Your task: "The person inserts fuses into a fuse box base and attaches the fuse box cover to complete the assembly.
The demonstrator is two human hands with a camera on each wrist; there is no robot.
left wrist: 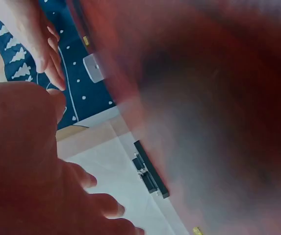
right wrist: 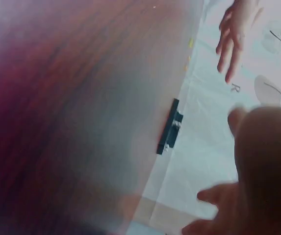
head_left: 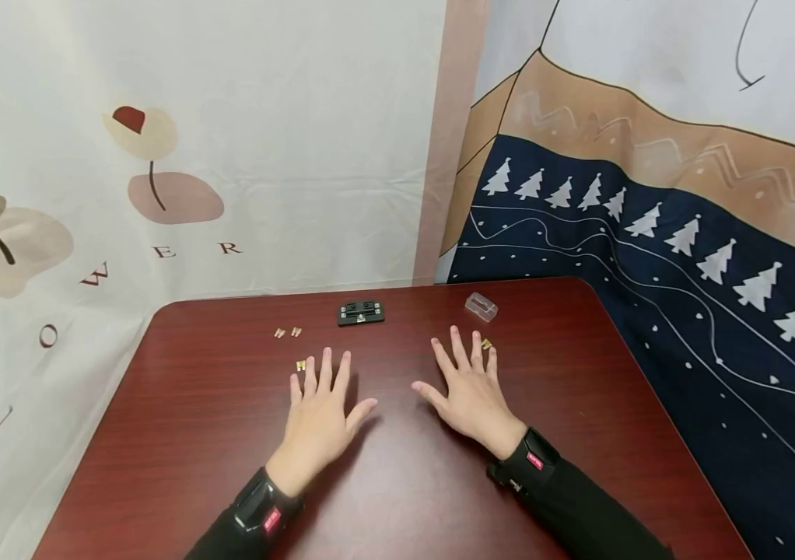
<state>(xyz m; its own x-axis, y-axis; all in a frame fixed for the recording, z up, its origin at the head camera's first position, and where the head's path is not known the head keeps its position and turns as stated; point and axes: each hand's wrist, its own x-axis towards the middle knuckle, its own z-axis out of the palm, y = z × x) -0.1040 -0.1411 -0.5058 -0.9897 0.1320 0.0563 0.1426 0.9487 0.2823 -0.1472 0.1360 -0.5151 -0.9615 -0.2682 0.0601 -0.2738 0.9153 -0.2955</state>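
Plainly empty, left hand (head_left: pixel 318 424) and right hand (head_left: pixel 473 397) hover palm-down over the red-brown table (head_left: pixel 397 482), fingers straight, spread wide. 1 small yellow piece (head_left: pixel 301 365) lies just beside the left fingertips; 2 gold pieces (head_left: pixel 295 332) sit beyond it. 1 yellow-green piece (head_left: pixel 486 344) by the right fingertips; clear box (head_left: pixel 481 306) past it. Black device (head_left: pixel 361 313) near the far edge, apart from both hands.

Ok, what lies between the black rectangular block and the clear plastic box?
Nothing; the head view shows only bare reddish-brown tabletop between the black rectangular block and the clear plastic box.
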